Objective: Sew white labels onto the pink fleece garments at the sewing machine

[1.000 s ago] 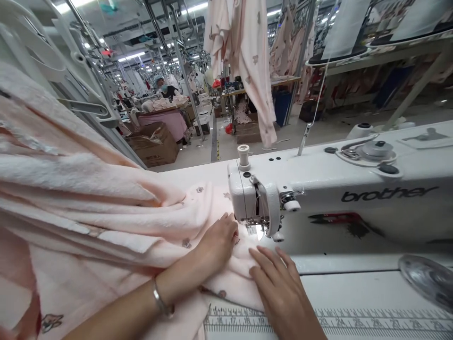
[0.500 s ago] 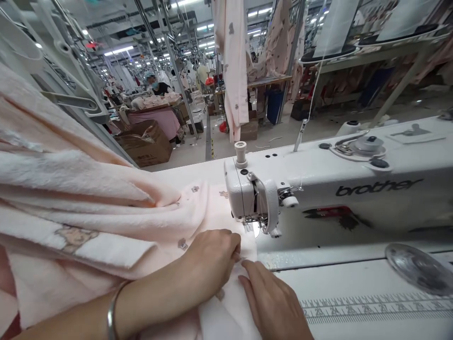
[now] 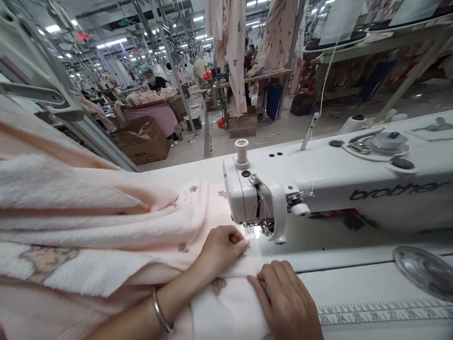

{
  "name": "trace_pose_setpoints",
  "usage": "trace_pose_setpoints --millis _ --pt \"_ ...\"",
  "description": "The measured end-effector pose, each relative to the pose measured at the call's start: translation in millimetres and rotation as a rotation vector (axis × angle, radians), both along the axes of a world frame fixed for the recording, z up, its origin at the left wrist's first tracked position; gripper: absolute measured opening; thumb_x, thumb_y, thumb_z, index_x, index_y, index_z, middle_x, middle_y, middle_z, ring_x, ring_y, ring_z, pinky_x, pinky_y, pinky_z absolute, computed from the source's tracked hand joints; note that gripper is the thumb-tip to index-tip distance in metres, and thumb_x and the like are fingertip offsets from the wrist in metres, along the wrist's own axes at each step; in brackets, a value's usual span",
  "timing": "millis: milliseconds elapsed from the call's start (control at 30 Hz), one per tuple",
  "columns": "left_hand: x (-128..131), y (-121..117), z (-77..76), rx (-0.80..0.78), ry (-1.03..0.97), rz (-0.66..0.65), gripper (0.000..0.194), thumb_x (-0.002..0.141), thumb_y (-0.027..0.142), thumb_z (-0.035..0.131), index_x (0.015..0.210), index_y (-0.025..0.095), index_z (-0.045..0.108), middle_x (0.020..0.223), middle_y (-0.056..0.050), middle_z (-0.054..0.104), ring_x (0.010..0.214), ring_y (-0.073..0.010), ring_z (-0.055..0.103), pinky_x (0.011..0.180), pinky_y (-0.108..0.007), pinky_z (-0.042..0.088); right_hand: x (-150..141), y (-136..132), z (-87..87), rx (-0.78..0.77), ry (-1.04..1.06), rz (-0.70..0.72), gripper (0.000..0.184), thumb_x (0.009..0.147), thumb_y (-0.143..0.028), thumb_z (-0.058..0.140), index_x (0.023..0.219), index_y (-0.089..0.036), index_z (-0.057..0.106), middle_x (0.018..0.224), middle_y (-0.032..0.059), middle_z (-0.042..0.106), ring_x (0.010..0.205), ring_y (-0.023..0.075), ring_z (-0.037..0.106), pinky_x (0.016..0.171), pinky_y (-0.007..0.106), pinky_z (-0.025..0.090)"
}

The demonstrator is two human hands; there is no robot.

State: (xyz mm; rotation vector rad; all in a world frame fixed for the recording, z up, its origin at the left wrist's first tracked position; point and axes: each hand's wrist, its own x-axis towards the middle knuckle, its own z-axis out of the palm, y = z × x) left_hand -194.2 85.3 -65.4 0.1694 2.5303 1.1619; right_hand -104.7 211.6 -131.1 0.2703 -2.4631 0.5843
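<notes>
Pale pink plush fabric [image 3: 193,208] with small printed bears lies in folds over the left of the sewing table and reaches under the white sewing machine head [image 3: 244,193]. Just in front of the lit presser foot [image 3: 252,230], my left hand [image 3: 224,245] is closed, thumb and fingertips pinching the fabric near its right edge. Closer to me, my right hand [image 3: 288,295] has its fingers curled over that same edge, with the thumb on the cloth. Part of its grip is hidden under the knuckles. A metal bangle [image 3: 161,311] circles my left wrist.
Red-handled snips [image 3: 334,214] lie behind the machine's front edge. A clear round dish [image 3: 421,271] and a printed ruler strip [image 3: 385,315] are on the right. Thread cones [image 3: 341,23] stand behind. Past the table are a cardboard box [image 3: 141,141] and a seated person [image 3: 155,80].
My hands, close together at the fabric edge before, have moved apart. The left is now nearer the presser foot, and the cloth between them lies flatter. The view has shifted slightly.
</notes>
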Motion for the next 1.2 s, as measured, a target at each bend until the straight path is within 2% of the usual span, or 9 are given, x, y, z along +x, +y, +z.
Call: trace_pose_setpoints --millis 67,133,233,400,600,800,1200 --pt "-0.1 -0.7 -2.0 -0.012 0.014 0.019 0.014 0.069 0.028 0.058 0.062 0.016 0.059 0.055 0.0 0.058 0.052 -0.0129 0.051 0.05 -0.021 0.036 -1.0 5.4 -0.8 -0.01 -0.017 0.035 0.017 0.093 -0.024 0.041 0.076 -0.019 0.045 0.076 0.0047 0.046 0.073 0.0189 0.045 0.067 0.033 0.035" --pt "-0.3 -1.8 -2.3 -0.018 0.024 0.029 0.013 0.068 0.027 0.06 0.061 0.016 0.06 0.058 0.0 0.059 0.055 -0.0132 0.052 0.051 -0.022 0.037 -2.1 11.3 -2.0 0.002 0.004 0.07 0.014 0.092 -0.026 0.043 0.091 -0.015 0.051 0.087 0.0087 0.049 0.083 0.0221 0.047 0.072 0.035 0.037" --pt "-0.9 -2.4 -1.5 -0.002 0.009 0.03 0.013 0.068 0.026 0.058 0.061 0.016 0.059 0.057 0.0 0.059 0.053 -0.0125 0.052 0.051 -0.022 0.037 -3.2 17.8 -5.7 0.056 0.083 0.072 0.031 0.091 -0.031 0.044 0.111 -0.009 0.051 0.1 0.0137 0.049 0.095 0.0261 0.047 0.079 0.038 0.039" --pt "-1.7 -1.1 -4.2 0.028 -0.03 0.03 0.011 0.071 0.023 0.054 0.062 0.016 0.055 0.052 0.002 0.056 0.049 -0.0113 0.052 0.051 -0.021 0.038 -2.3 20.1 -15.2 0.055 0.059 0.043 0.045 0.089 -0.038 0.048 0.121 -0.006 0.048 0.109 0.0164 0.048 0.101 0.0271 0.045 0.086 0.04 0.038" --pt "-2.4 -0.6 -8.5 -0.018 -0.026 0.045 0.011 0.07 0.025 0.055 0.064 0.016 0.054 0.056 0.001 0.059 0.051 -0.0127 0.054 0.05 -0.022 0.036 -1.9 19.9 -16.7 0.075 0.04 0.061 0.046 0.087 -0.035 0.052 0.126 -0.011 0.048 0.112 0.0159 0.047 0.103 0.0278 0.045 0.083 0.04 0.04" --pt "-5.6 0.4 -3.6 -0.047 -0.056 0.015 0.013 0.069 0.022 0.054 0.058 0.017 0.051 0.048 0.003 0.055 0.045 -0.0115 0.051 0.048 -0.021 0.035 -1.6 19.1 -13.8 0.074 0.032 0.071 0.042 0.087 -0.03 0.052 0.125 -0.011 0.05 0.112 0.0159 0.047 0.103 0.0274 0.045 0.083 0.04 0.038" --pt "-7.7 -0.1 0.8 -0.054 -0.096 -0.02 0.01 0.07 0.023 0.054 0.064 0.016 0.054 0.048 0.003 0.055 0.044 -0.0111 0.052 0.046 -0.02 0.037 -0.7 17.1 -10.1 0.062 0.019 0.057 0.04 0.088 -0.03 0.049 0.124 -0.012 0.052 0.112 0.0156 0.047 0.104 0.0281 0.045 0.083 0.04 0.037"
